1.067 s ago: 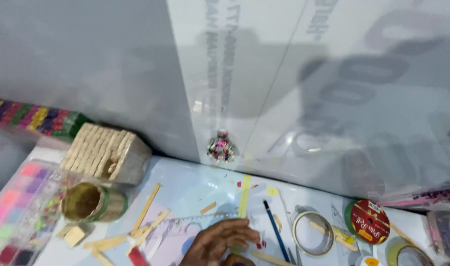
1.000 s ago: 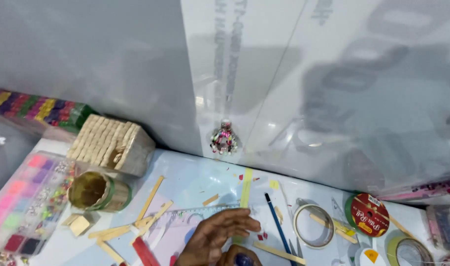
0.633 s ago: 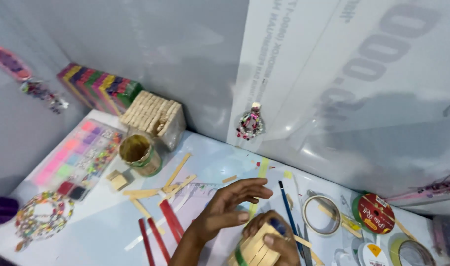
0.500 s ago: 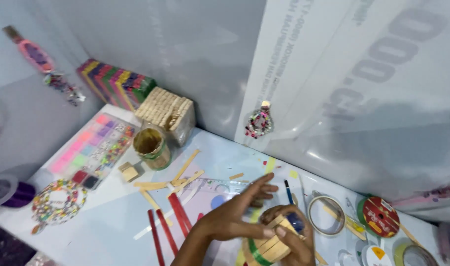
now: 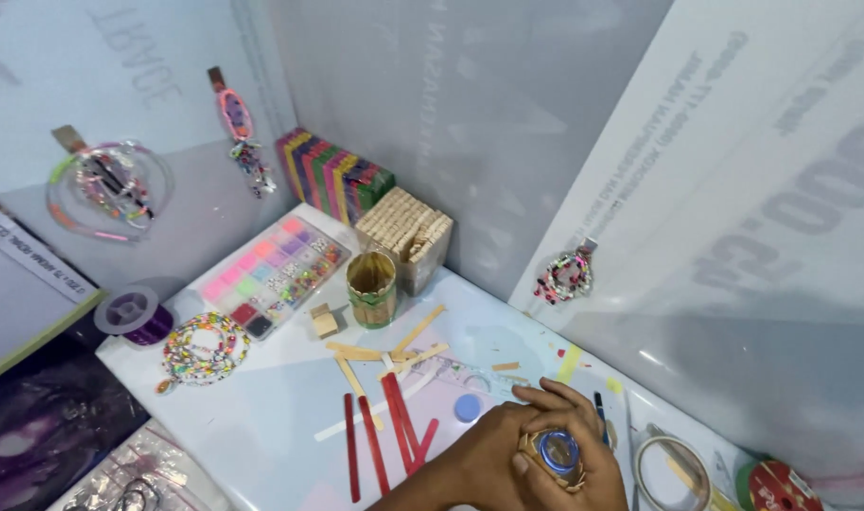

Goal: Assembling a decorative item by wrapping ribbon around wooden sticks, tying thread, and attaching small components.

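Observation:
Both hands meet at the bottom edge of the white table [image 5: 261, 416]. My left hand [image 5: 484, 452] and my right hand [image 5: 602, 468] wrap around a small round holder built of wooden craft sticks [image 5: 555, 456]; a blue ring shows at its top. The fingers hide most of the holder. Just left of the hands lie several red craft sticks [image 5: 386, 437] and a blue round cap [image 5: 467, 408]. Plain wooden sticks [image 5: 386, 355] lie scattered beyond them.
A stick cup with a green band [image 5: 371, 289], a stick-built box [image 5: 405, 235], stacked coloured sticks [image 5: 332, 175], a bead organiser [image 5: 271, 274], a bead necklace [image 5: 203, 347] and a purple spool [image 5: 132, 315] fill the left. Tape rolls [image 5: 673, 468] sit at right. A bead ornament [image 5: 564, 274] hangs on the wall.
The view has swung left and down, showing more of the table. My left hand drew back from the table surface and closed onto the stick holder beside my right hand.

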